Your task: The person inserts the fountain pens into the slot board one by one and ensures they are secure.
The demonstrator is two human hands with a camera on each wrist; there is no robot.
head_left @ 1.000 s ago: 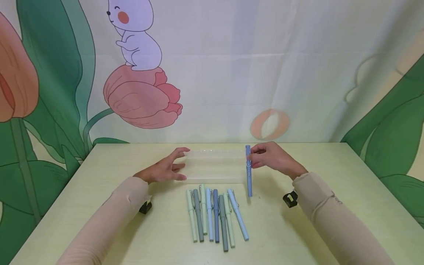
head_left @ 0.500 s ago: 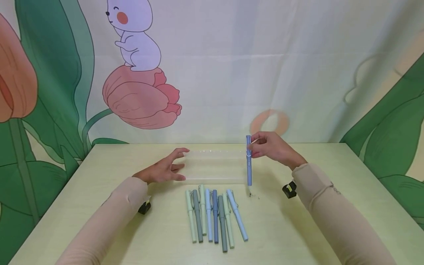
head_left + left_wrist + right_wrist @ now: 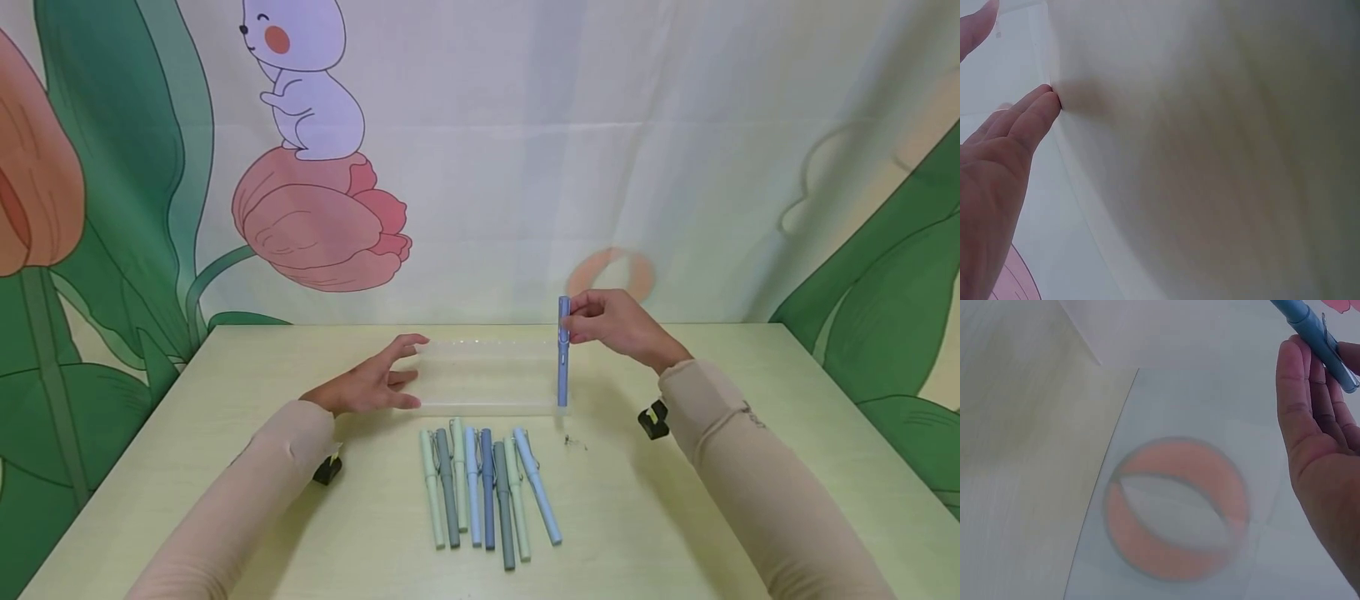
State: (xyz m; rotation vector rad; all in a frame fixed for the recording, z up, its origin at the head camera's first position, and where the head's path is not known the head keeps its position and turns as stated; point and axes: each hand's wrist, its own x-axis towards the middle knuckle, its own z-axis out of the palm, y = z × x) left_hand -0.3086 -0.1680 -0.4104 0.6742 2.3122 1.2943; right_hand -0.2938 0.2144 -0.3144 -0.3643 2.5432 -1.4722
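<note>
My right hand (image 3: 618, 329) pinches a blue pen (image 3: 563, 354) near its clip, between thumb and fingers. The pen stands upright in the head view, in front of the right end of a clear plastic tray (image 3: 487, 410). In the right wrist view the pen (image 3: 1313, 331) lies across the fingertips, its clip by the thumb. At the tray's left end my left hand (image 3: 369, 382) has its fingers spread, thumb towards the front corner and index finger towards the back one. The left wrist view has straight fingers (image 3: 1035, 119) touching the tray's edge.
Several capped pens (image 3: 489, 492) in green, grey-green and blue lie side by side in front of the tray. Small dark specks (image 3: 573, 442) mark the table (image 3: 360, 517) to the right. A printed curtain (image 3: 487, 167) hangs behind the table's back edge.
My right hand has raised the blue pen from low beside the pens to in front of the tray's right end. The left hand and the tray have stayed put.
</note>
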